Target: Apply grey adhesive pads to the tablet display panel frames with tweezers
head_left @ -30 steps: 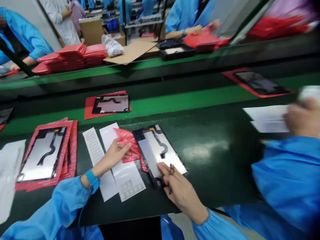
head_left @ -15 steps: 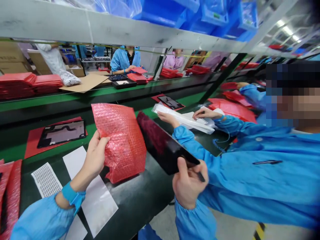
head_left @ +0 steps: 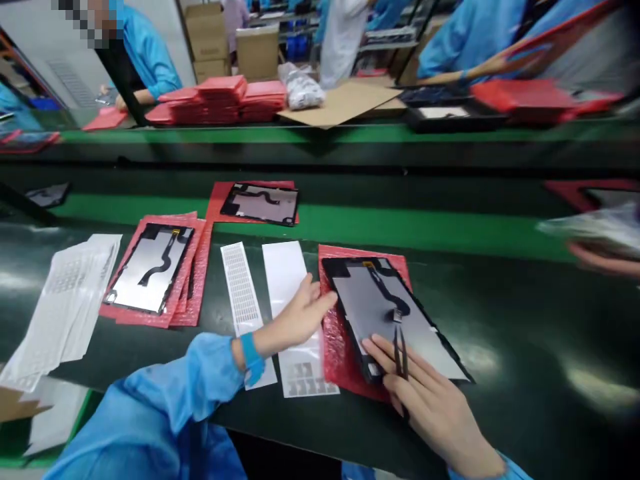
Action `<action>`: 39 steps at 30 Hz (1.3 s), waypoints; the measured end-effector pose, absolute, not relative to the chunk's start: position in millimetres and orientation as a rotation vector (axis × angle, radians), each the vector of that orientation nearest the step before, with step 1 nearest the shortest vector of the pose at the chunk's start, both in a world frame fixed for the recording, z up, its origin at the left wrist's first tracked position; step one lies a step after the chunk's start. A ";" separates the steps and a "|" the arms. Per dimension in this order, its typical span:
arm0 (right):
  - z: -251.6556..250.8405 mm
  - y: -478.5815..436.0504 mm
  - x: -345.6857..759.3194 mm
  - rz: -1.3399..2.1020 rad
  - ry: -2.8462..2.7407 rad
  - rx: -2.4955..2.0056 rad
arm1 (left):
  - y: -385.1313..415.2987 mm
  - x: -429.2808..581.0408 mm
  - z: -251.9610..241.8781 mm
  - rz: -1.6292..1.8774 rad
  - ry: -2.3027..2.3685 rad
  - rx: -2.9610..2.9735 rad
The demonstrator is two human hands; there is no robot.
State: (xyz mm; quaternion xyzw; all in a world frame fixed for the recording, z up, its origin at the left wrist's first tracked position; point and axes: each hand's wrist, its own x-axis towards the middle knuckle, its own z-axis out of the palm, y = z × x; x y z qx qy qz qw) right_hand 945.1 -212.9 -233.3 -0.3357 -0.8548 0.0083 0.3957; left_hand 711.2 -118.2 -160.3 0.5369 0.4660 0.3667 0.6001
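Note:
A dark display panel [head_left: 385,313] with a silver back and a black ribbon cable lies flat on a red bubble bag [head_left: 340,353] on the dark green bench. My right hand [head_left: 430,393] rests on the panel's lower edge, with slim dark tweezers [head_left: 400,353] pinched in its fingers. My left hand [head_left: 295,317] lies open, fingertips at the bag's left edge, over a white sheet [head_left: 285,287]. A perforated white strip [head_left: 241,290] lies left of that sheet.
Left of my hands, a panel on stacked red bags [head_left: 150,270] sits beside loose white sheets [head_left: 65,307]. Another panel on red [head_left: 260,203] lies farther off. A co-worker's blurred hand [head_left: 600,257] holds white sheets at right. Red stacks and cardboard line the far bench.
The panel and red bag, held up in the air before, now lie on the bench with the panel on the bag. My left hand has let go of the bag.

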 end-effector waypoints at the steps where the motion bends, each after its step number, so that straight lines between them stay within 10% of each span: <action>1: -236.4 -212.1 942.3 0.120 -2.196 -0.871 | -126.4 690.9 -154.5 0.797 1.104 1.385; 8: -216.3 -218.8 918.4 1.022 -1.626 -1.131 | -143.1 583.6 -146.4 0.200 1.168 2.602; 18: -199.3 -172.8 863.3 1.620 -1.139 -1.004 | -156.8 580.9 -141.0 0.475 1.191 2.730; 39: -225.9 -214.8 875.8 1.127 -1.142 -1.306 | -154.1 632.2 -178.9 0.415 0.934 2.818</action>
